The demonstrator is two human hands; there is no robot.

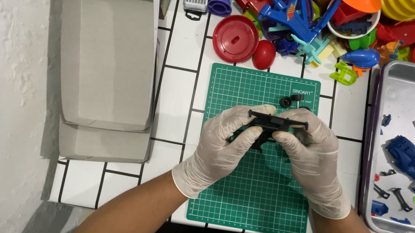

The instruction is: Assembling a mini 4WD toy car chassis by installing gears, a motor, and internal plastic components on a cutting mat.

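Observation:
Both hands wear pale gloves and hold one black plastic toy frame (274, 122) above a green cutting mat (254, 204). My left hand (222, 145) grips its left end with thumb and fingers. My right hand (310, 152) grips its right end. A small black wheel (286, 102) lies on the mat just beyond the frame.
A metal tray (412, 86) at right holds a blue toy car body (413, 160), a sticker sheet and several small parts. An open grey cardboard box (107, 59) lies at left. A red lid (236, 38) and a heap of coloured plastic toys (308, 17) crowd the far edge.

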